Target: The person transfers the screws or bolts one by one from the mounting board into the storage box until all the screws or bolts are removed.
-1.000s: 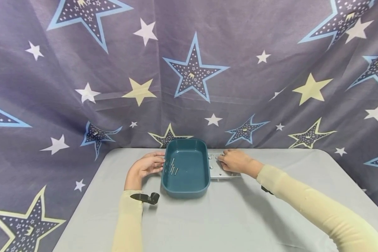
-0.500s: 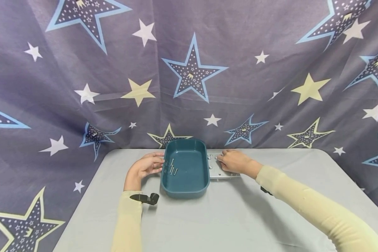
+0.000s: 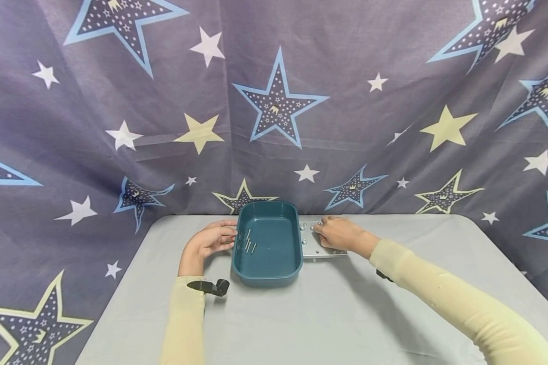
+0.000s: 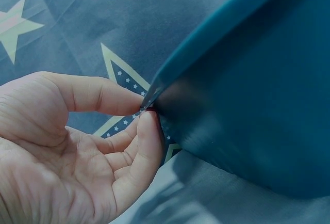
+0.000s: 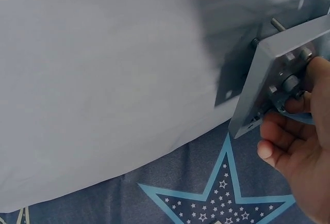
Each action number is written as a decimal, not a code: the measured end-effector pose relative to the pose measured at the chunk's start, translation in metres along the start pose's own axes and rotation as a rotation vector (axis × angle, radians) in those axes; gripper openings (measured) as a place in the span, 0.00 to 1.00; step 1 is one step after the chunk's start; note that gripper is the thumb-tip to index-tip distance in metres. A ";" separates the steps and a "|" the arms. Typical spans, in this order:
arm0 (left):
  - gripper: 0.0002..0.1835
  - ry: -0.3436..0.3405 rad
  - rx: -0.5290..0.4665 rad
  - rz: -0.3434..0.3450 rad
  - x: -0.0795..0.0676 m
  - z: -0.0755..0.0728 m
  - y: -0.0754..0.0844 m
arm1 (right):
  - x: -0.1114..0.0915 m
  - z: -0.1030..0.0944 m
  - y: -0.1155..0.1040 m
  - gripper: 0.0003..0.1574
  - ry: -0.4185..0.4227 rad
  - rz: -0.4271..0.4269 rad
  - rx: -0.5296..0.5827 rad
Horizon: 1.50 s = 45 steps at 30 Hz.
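My left hand (image 3: 212, 240) is at the left side of a deep teal tray (image 3: 243, 274). Close up in the left wrist view, its thumb and a finger pinch the tray's rim (image 4: 154, 87). Several thin metal pins or screws (image 3: 248, 244) lie inside the tray on the left. My right hand (image 3: 342, 233) is over a silver metal plate (image 3: 311, 249) beside the tray. Its curled fingers grip among the bolts (image 5: 291, 83) on the plate's face, by a curved metal part (image 5: 299, 116); the fingers partly hide what they pinch. Screw ends (image 5: 278, 25) stick out beneath the plate.
Both things stand near the back edge of a table with a pale cloth (image 3: 274, 324). Directly behind hangs a grey-purple curtain (image 3: 265, 167) with stars. A black strap (image 3: 210, 287) with a camera mount is on the left sleeve.
The head view has shifted slightly, so everything slides a little to the left in it. Both hands, the tray and the plate keep their places relative to each other.
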<state>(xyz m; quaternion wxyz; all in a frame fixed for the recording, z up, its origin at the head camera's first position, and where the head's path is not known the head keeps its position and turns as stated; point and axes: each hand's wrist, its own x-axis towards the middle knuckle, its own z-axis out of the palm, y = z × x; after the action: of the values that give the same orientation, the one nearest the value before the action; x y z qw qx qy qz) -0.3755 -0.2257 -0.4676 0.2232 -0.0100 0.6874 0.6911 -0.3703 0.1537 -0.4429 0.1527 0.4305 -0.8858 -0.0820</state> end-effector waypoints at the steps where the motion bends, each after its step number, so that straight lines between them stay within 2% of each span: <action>1: 0.31 0.000 0.001 0.001 0.000 0.000 0.000 | 0.000 0.000 0.000 0.06 0.002 -0.003 -0.004; 15: 0.30 0.010 -0.008 -0.007 0.000 -0.003 0.001 | 0.006 0.006 -0.002 0.08 0.014 -0.096 -0.202; 29: 0.30 0.011 0.010 -0.004 0.002 -0.003 -0.003 | 0.015 -0.003 -0.010 0.05 -0.168 -0.095 -0.192; 35: 0.30 0.000 0.011 -0.002 0.004 -0.004 -0.004 | 0.019 -0.005 -0.016 0.10 -0.241 -0.094 -0.194; 39: 0.30 -0.004 0.008 0.003 0.002 -0.003 -0.003 | 0.021 -0.006 -0.021 0.14 -0.252 -0.099 -0.205; 45: 0.30 0.002 0.001 0.004 0.000 -0.002 -0.001 | 0.019 -0.003 -0.017 0.14 -0.206 -0.072 -0.122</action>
<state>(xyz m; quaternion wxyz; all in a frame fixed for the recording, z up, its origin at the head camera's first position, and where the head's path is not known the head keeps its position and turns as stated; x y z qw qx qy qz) -0.3757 -0.2282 -0.4682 0.2212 -0.0093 0.6878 0.6913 -0.3680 0.1282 -0.4407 0.0836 0.4413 -0.8741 -0.1853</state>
